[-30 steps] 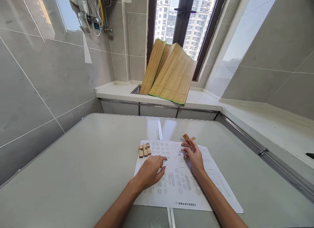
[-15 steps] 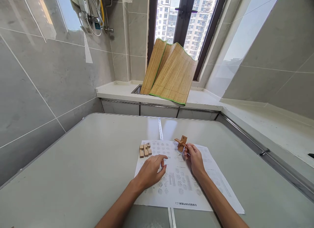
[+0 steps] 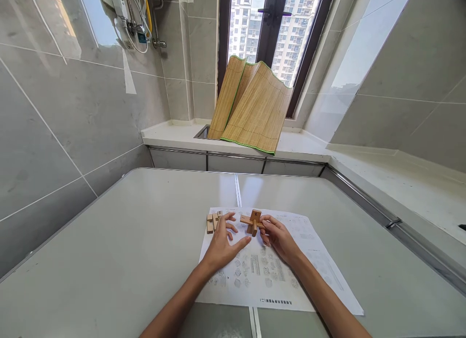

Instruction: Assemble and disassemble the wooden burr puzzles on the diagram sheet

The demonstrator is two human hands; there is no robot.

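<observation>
My right hand point(image 3: 277, 236) pinches one end of a wooden burr puzzle point(image 3: 254, 221), a cross of interlocked pieces with a "2" on its upright part. The puzzle is held above the printed sheet point(image 3: 284, 260), its free arm pointing left. Left of it, my left hand point(image 3: 226, 241) is open, thumb and fingers spread apart, and holds nothing. Several notched wooden blocks point(image 3: 210, 224) stand together at the sheet's upper left, partly hidden behind the left fingers. One block bears a "3". Small diagrams and text cover the sheet.
The sheet lies on a pale table point(image 3: 145, 241) with a seam down its middle. Behind the table runs a white ledge point(image 3: 174, 134), where a folded bamboo mat point(image 3: 255, 110) leans near the window point(image 3: 273, 32). Tiled walls stand on both sides.
My right hand has brought the puzzle left and slightly down, turning it so its cross shape shows. My left hand has opened and risen, now covering some of the blocks.
</observation>
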